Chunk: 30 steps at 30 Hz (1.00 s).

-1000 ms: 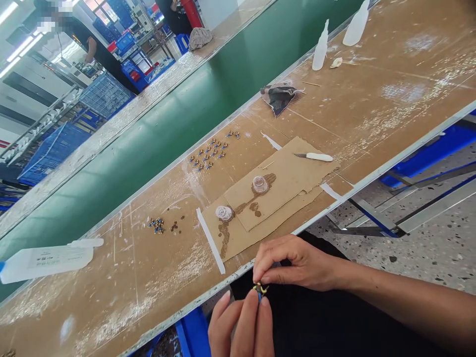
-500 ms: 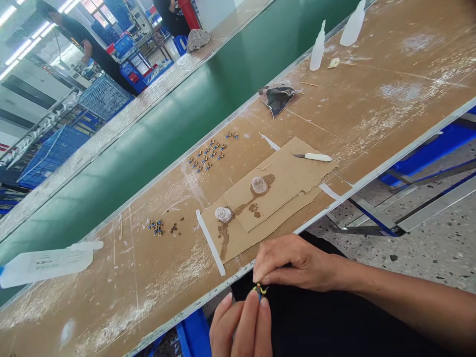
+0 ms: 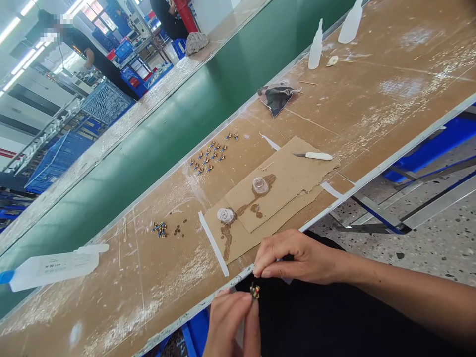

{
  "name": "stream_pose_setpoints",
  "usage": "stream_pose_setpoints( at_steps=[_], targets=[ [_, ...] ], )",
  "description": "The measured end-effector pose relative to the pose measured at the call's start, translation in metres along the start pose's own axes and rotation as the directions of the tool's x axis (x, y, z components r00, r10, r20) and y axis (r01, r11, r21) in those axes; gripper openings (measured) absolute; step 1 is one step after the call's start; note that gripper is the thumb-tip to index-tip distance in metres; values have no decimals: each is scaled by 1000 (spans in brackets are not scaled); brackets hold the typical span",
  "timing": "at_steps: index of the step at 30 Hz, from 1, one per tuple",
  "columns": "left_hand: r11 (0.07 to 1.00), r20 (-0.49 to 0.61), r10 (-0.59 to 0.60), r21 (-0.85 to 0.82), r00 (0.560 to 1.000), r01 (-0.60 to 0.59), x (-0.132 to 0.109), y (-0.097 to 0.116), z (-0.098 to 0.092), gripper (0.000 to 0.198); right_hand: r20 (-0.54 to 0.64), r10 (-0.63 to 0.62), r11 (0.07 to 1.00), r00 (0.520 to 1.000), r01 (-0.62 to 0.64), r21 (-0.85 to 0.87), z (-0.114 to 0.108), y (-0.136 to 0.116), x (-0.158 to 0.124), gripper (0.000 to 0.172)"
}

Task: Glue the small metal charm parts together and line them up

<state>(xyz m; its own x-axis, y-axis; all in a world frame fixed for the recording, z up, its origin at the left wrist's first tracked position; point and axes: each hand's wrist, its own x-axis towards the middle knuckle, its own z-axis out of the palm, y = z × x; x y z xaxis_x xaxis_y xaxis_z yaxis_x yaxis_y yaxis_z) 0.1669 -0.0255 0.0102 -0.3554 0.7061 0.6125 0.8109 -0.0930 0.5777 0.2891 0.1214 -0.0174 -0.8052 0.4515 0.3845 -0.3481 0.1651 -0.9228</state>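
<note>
My left hand is at the bottom edge, below the table edge, fingers pinched on a tiny painted figure held upright. My right hand hovers just above and right of it, fingers curled together in a pinch, a little apart from the figure; what it holds, if anything, I cannot make out. On the wooden worktable lie rows of small blue figures and a small heap of figures and brown bits.
Stained cardboard sheets carry two small clear cups and a white-handled knife. A flat white bottle lies at left, two squeeze bottles at the far right, a dark rag. Beyond runs a green conveyor belt; a person stands far left.
My right hand has lifted slightly off the figure, leaving a gap. My left hand has turned, tilting the figure to the left; the view shifted a little.
</note>
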Motion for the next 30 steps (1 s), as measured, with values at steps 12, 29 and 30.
stream_pose_setpoints(
  at_steps=[12,29,30],
  targets=[
    [975,-6,-223,-20,975,223,-13,4,-2,14,-10,-87,994,996,86,-73,12,5,-1,15],
    [985,60,-171,-22,983,173,-11,-2,-4,25,15,-174,957,985,173,-233,8,-2,2,15],
    [982,30,-183,-37,983,184,-10,-4,-5,25,22,-176,949,984,176,-262,6,-7,4,15]
  ],
)
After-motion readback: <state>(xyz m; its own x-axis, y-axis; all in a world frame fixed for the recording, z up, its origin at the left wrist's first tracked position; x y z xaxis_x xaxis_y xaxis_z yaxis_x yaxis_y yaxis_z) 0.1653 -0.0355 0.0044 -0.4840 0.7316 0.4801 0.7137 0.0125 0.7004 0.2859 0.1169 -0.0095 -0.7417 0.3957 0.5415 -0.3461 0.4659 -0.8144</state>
